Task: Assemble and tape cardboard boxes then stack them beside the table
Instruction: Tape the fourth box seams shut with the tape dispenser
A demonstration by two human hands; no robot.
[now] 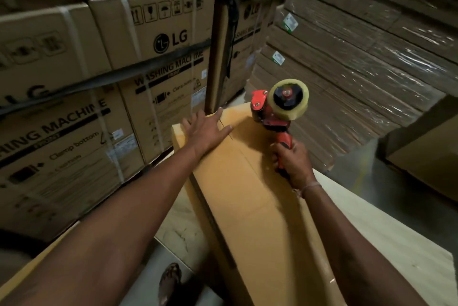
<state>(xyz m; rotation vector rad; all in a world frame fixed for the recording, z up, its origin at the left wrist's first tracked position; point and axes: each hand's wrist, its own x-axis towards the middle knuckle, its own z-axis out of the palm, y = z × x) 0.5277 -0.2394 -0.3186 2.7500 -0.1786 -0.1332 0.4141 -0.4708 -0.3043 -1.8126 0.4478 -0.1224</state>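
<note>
A long plain cardboard box (247, 194) lies in front of me, its top flaps closed with a centre seam running away from me. My left hand (207, 130) presses flat on the far left flap, fingers spread and straight, next to the seam. My right hand (291, 160) grips the red handle of a tape dispenser (280, 107). The dispenser's clear tape roll stands up above the box's far right part. Its front end rests on or just above the top of the box near the seam.
A pale wooden table (384, 231) lies under and to the right of the box. Stacked washing machine cartons (111, 82) fill the left. Shrink-wrapped flat cardboard stacks (359, 62) rise at the right. A tall cardboard post (218, 45) stands ahead. My sandalled foot (169, 283) shows on the floor.
</note>
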